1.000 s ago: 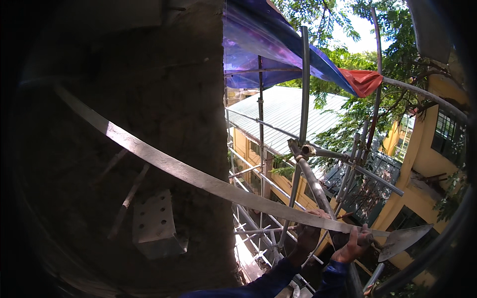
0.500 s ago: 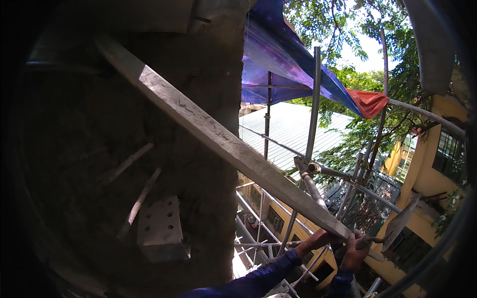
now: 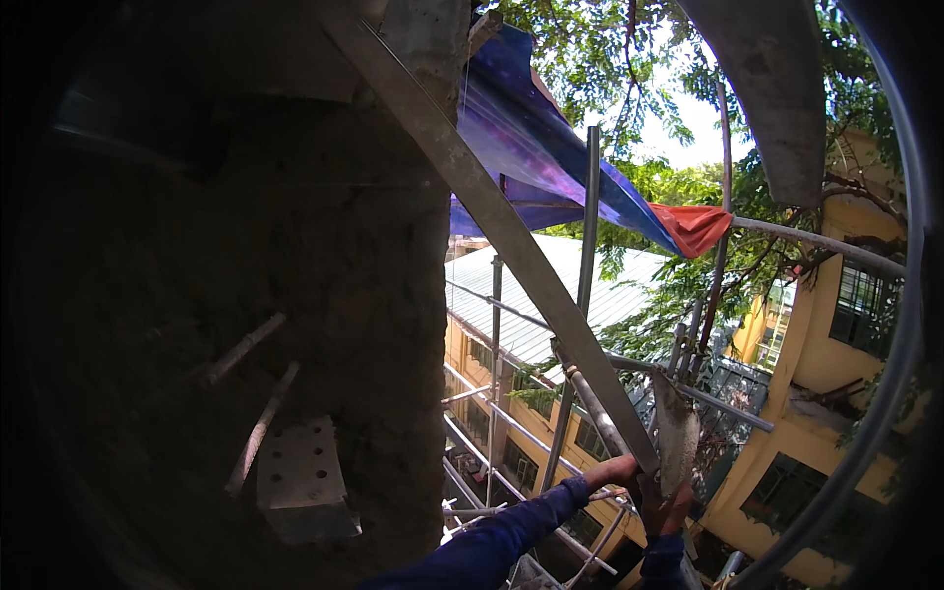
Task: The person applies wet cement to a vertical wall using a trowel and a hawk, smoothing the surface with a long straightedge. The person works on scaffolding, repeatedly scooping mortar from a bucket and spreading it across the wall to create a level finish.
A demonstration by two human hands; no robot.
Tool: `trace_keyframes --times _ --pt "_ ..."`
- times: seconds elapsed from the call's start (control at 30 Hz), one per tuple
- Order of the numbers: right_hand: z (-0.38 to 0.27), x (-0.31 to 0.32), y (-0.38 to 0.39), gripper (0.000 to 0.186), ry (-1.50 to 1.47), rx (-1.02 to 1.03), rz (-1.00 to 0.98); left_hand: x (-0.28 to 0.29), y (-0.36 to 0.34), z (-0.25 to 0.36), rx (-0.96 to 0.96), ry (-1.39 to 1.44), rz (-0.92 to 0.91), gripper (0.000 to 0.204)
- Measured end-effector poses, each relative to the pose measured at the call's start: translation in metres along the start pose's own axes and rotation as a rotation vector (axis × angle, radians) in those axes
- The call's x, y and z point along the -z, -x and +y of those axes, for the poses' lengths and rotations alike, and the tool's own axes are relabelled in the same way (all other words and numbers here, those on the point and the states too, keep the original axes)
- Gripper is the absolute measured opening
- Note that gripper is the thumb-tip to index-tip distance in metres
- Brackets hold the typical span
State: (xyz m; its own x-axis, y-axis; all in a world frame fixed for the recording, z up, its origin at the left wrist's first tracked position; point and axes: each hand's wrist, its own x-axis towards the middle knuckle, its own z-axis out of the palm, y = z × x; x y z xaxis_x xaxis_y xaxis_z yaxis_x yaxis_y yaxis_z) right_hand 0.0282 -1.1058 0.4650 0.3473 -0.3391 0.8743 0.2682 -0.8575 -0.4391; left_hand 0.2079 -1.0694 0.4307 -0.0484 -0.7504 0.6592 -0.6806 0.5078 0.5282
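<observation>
A long grey straightedge bar point(image 3: 521, 261) runs steeply from the top of the dark rough wall down to my hands. My left hand point(image 3: 617, 472) is closed around its lower end. Beside that end, my right hand point(image 3: 672, 509) is partly hidden behind a trowel and in shadow. The trowel blade point(image 3: 677, 433), smeared with grey mortar, points upward right next to the bar. My right fingers appear wrapped round its handle, which is hard to see. Whether the blade touches the bar, I cannot tell.
The dark wall point(image 3: 383, 295) fills the left, with two rods point(image 3: 264, 428) and a pale block with holes point(image 3: 300, 467). Scaffold pipes point(image 3: 590, 216) stand at the right, over a deep drop. A blue and purple tarp point(image 3: 551, 147) hangs behind; yellow buildings point(image 3: 787, 511) lie beyond.
The bar has swung steeper, its upper end moving right, and has turned to show a flatter face. The trowel blade has swung from pointing right to pointing up beside the bar.
</observation>
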Motion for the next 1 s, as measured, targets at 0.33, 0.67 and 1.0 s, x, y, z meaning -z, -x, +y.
trace_keyframes --times 0.33,0.67,1.0 --pt "0.006 -0.01 -0.008 0.038 0.118 -0.095 0.074 0.01 -0.005 -0.006 0.056 0.117 0.031 0.048" --pt "0.005 -0.021 -0.089 0.038 0.06 0.022 0.09 0.073 -0.048 -0.009 0.12 0.272 -0.211 0.049" --pt "-0.116 0.012 -0.231 0.024 0.034 0.177 0.187 0.003 -0.034 -0.031 0.093 0.327 0.166 0.055"
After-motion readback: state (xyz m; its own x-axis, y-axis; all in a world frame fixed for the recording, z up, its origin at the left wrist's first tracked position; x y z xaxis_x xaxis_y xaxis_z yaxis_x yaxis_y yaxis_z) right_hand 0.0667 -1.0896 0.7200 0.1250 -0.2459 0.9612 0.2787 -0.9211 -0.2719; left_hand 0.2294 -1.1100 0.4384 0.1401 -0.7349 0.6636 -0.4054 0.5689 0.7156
